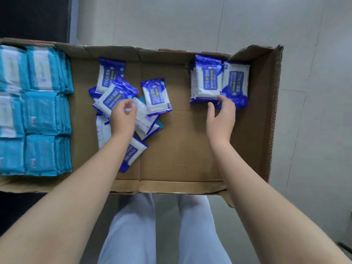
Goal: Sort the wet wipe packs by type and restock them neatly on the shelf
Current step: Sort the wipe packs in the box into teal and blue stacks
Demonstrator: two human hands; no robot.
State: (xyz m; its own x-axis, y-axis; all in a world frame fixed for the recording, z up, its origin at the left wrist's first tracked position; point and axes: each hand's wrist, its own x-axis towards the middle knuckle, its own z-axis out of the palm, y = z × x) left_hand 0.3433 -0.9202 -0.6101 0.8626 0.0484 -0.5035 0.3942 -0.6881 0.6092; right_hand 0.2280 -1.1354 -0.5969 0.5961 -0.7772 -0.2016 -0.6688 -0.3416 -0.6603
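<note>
Looking down from the head view, I am in the sorting step. The teal wipe packs [41, 111] stand in tidy rows at the left end of the cardboard box [181, 149], while the blue alcohol wipe packs [155, 96] are only partly gathered. My right hand [222, 113] is spread, its straight fingers touching the near edge of the small neat stack [206, 80] by the box's right wall. My left hand [122, 116] hangs over the loose heap [144, 122] in the middle, fingers curled at the top pack [112, 98]. Blur hides whether they pinch it, so I cannot tell. A teal corner [161, 124] peeks from under the heap. The next move, I judge, calls for a firm grip on that top pack and carrying it across to the stack, label matched.
</note>
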